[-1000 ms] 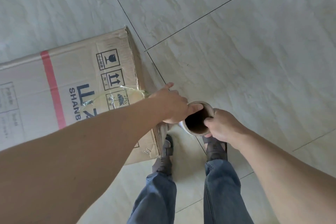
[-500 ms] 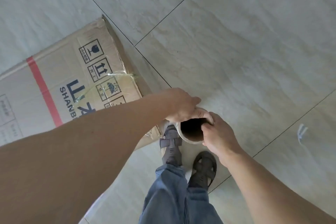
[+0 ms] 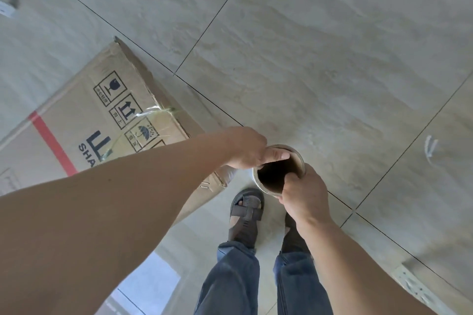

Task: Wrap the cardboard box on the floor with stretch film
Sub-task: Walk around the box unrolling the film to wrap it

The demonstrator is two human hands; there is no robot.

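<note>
A brown cardboard box with a red stripe and handling symbols lies on the tiled floor at the left. A thin band of clear stretch film crosses its top near the right edge. The stretch film roll is seen end-on, its dark core facing me, held upright just right of the box's near corner. My left hand grips the roll's top rim with the thumb over the edge. My right hand grips the opposite side, fingers curled into the core.
My two feet in grey sandals stand on the tiles just below the roll, beside the box's corner. Small white scraps lie on the floor at the right and top left. A pale object shows at the bottom right.
I have stepped around the box's corner, so the box now sits further left and turned. Both hands kept their hold on the roll, which moved right with them.
</note>
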